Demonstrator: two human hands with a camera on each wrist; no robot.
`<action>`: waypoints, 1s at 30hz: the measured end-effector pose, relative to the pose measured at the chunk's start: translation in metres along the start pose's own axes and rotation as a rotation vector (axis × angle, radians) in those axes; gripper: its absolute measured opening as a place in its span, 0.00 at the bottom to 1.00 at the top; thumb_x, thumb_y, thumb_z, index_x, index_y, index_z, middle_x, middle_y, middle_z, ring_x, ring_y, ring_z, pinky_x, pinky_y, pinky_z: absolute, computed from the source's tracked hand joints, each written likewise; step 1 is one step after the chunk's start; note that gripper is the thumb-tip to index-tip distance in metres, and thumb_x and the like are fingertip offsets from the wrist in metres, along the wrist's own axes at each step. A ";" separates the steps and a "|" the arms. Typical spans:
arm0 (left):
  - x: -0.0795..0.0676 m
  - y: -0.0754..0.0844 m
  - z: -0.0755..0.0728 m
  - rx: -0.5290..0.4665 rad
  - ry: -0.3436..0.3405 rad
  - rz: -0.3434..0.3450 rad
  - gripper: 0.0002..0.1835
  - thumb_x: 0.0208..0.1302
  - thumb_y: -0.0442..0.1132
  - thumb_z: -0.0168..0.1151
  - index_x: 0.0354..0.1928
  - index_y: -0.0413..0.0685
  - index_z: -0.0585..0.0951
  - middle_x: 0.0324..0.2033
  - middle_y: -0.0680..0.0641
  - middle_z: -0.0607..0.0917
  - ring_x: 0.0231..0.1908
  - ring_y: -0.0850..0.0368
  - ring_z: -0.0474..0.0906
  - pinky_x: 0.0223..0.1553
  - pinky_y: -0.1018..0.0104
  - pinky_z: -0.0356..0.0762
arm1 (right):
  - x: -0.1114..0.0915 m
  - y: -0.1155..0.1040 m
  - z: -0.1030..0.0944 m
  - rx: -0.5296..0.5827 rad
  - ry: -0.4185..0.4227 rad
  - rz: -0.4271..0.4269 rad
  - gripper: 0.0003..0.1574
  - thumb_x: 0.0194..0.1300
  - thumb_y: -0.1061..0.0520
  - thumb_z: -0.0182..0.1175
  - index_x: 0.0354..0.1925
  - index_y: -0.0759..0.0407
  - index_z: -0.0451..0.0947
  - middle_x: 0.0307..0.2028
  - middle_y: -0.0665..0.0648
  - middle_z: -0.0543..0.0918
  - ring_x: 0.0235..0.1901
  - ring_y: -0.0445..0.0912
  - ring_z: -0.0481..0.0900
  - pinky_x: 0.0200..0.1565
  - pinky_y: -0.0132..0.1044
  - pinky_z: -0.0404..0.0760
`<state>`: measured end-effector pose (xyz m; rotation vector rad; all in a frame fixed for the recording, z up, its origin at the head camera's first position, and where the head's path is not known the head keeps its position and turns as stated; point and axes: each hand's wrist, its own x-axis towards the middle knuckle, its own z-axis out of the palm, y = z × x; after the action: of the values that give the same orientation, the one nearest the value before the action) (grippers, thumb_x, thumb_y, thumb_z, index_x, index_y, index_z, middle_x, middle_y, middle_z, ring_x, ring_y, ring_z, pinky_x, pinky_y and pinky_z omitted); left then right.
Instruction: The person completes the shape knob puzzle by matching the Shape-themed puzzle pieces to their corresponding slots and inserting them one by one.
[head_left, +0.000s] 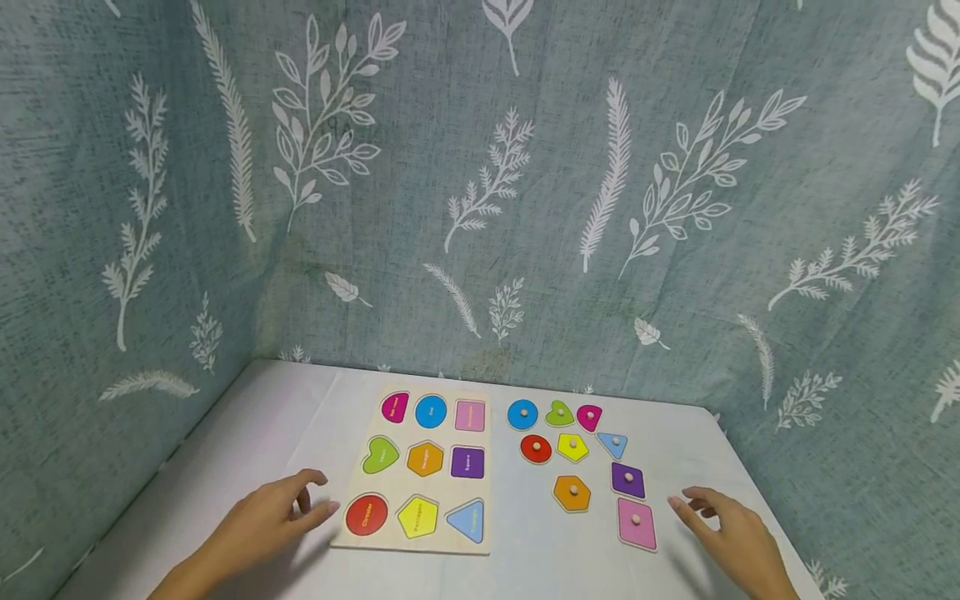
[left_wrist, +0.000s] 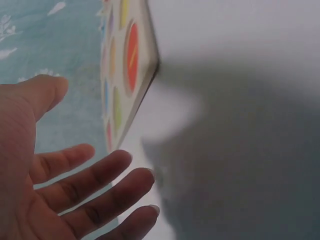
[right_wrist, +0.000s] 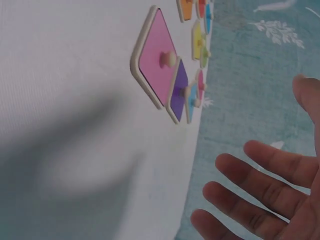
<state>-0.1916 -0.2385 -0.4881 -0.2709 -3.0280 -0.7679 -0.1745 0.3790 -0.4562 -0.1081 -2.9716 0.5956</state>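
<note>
White table (head_left: 540, 533) under board (head_left: 437, 486), leafy cloth (head_left: 420, 167)

On 1 wooden puzzle board (head_left: 447, 486): 9 coloured shapes (head_left: 425, 458) in 3 rows of 3. At 3 o'clock from the board: 9 knobbed pieces (head_left: 567, 499), with 1 knob (head_left: 628, 477) on each. Around 1 yellow pentagon (head_left: 572, 452): 1 green heart (head_left: 557, 418) at 11 o'clock, 1 magenta half-round (head_left: 588, 422) at 1, 1 light-blue triangle (head_left: 613, 447) at 3, 1 purple square (head_left: 627, 487) at 4, 1 pink rectangle (head_left: 637, 530) at 5, 1 orange hexagon (head_left: 572, 500) at 6, 1 red circle (head_left: 536, 455) at 9, 1 blue oval (head_left: 521, 420) at 10. Also 1 left hand (head_left: 270, 517) at 8 o'clock from the board, 1 right hand (head_left: 729, 535) at 4 from the pieces.
</note>
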 end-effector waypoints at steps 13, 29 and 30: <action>-0.002 0.011 0.031 -0.076 -0.042 -0.092 0.45 0.34 0.59 0.87 0.56 0.45 0.82 0.27 0.56 0.74 0.29 0.60 0.70 0.31 0.67 0.73 | 0.001 -0.004 0.025 0.022 -0.009 0.028 0.34 0.69 0.30 0.61 0.53 0.56 0.86 0.38 0.49 0.86 0.40 0.47 0.84 0.46 0.55 0.80; 0.000 0.008 0.037 -0.001 -0.001 -0.010 0.42 0.33 0.54 0.89 0.53 0.42 0.85 0.27 0.57 0.70 0.29 0.62 0.65 0.29 0.68 0.65 | 0.012 -0.005 0.040 0.049 -0.010 0.002 0.30 0.70 0.31 0.61 0.50 0.53 0.86 0.38 0.48 0.87 0.37 0.43 0.82 0.43 0.50 0.81; -0.001 0.007 0.037 -0.006 0.002 -0.006 0.41 0.34 0.53 0.88 0.53 0.42 0.85 0.27 0.57 0.70 0.29 0.62 0.65 0.29 0.68 0.65 | 0.013 -0.005 0.041 0.051 -0.005 -0.006 0.29 0.70 0.32 0.61 0.50 0.53 0.86 0.38 0.48 0.87 0.36 0.43 0.82 0.43 0.49 0.80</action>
<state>-0.1884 -0.2146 -0.5176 -0.2614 -3.0261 -0.7768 -0.1927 0.3600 -0.4905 -0.0933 -2.9582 0.6718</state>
